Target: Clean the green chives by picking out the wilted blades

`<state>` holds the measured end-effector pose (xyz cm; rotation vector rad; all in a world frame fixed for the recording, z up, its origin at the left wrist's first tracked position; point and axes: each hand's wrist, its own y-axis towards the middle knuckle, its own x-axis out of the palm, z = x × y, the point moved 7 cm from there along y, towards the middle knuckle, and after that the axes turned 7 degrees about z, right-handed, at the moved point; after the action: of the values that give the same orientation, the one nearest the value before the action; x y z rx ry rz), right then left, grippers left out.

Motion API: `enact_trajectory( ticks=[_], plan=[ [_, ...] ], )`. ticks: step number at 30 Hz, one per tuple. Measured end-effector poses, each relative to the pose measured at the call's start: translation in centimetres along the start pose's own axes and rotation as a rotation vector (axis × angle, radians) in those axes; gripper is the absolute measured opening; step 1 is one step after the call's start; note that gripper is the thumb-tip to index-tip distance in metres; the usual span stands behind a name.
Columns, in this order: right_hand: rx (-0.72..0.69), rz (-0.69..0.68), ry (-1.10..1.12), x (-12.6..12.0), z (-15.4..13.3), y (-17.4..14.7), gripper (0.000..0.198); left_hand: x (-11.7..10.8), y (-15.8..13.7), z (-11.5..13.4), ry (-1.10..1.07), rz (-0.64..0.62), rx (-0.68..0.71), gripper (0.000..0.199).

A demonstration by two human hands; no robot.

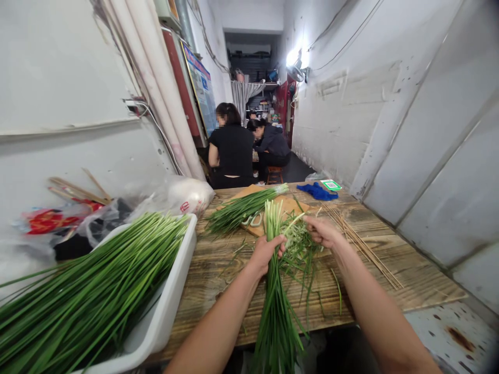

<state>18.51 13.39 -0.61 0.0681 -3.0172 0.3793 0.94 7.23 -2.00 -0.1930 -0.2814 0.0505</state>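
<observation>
**Both hands on a bundle of garlic chives at the near edge of the table**

The left hand [265, 252] had its fingers wrapped around a bundle of garlic chives [276, 311], gripping it near the pale cut ends; the green blades ran down over the near edge of the wooden table [218, 270] and hung past it. The right hand [322, 232] sat just beside it, fingers pinched narrowly on loose chive leaves [300, 246] that lay tangled on the table between the two hands.

At the table's near left corner stood a white plastic tray [171, 306], heaped with long chives [93, 296] lying lengthwise. Along the right edge lay a spread of thin bamboo skewers [362, 246].

Beyond the hands, toward the middle of the table, a second chive bunch [241, 208] rested across a wooden cutting board [288, 205], with scissors [252, 221] touching its near side. Clear plastic bags [163, 200] were piled against the left wall. At the far edge lay a blue cloth [319, 192] and, just beside it, a small green-bordered card [331, 185].

Farther off, past the table, two people in dark tops [249, 148] sat in the narrow passage.
</observation>
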Motion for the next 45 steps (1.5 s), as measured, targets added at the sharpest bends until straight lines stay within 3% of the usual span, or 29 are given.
enact_trajectory(
  ticks=[3,6,9,12,17,21,25,30,34,39,45],
  plan=[
    [-0.095,-0.023,-0.216,0.8,0.2,-0.4,0.033,-0.1,0.2,-0.4,-0.058,-0.002,-0.077,0.023],
    [-0.070,-0.031,-0.279,0.9,0.4,-0.5,0.036,-0.1,0.3,-0.6,-0.077,-0.012,-0.117,0.022],
    [-0.051,-0.102,-0.229,1.6,0.3,-0.9,0.034,0.2,0.0,-0.7,-0.087,-0.038,-0.152,0.021],
    [-0.119,-0.176,-0.117,2.9,-0.4,-1.6,0.036,0.5,-0.3,-0.9,-0.104,-0.077,-0.201,0.018],
    [-0.213,-0.115,-0.026,3.5,-1.0,-1.9,0.037,1.1,-0.4,-1.6,-0.245,-0.165,-0.368,0.017],
    [-0.268,-0.178,-0.046,3.9,-1.3,-1.9,0.038,1.7,-0.9,-1.7,-0.458,-0.263,-0.569,0.023],
    [-0.324,-0.141,-0.062,3.2,-1.8,-1.8,0.037,1.9,-1.4,-1.5,-0.551,-0.302,-0.654,0.022],
    [-0.274,0.123,0.059,-0.1,-2.1,-0.6,0.037,1.6,-1.4,-1.4,-0.569,-0.297,-0.647,0.017],
    [-0.227,0.191,0.095,-1.7,-2.2,0.1,0.040,1.4,-1.0,-1.4,-0.533,-0.281,-0.609,0.015],
    [-0.131,0.130,-0.139,-1.2,-1.2,-0.2,0.044,1.2,-0.3,-1.4,-0.450,-0.258,-0.494,0.016],
    [-0.119,-0.092,-0.478,0.6,0.1,-0.9,0.031,0.8,0.1,-1.7,-0.301,-0.205,-0.413,0.015]
  ],
)
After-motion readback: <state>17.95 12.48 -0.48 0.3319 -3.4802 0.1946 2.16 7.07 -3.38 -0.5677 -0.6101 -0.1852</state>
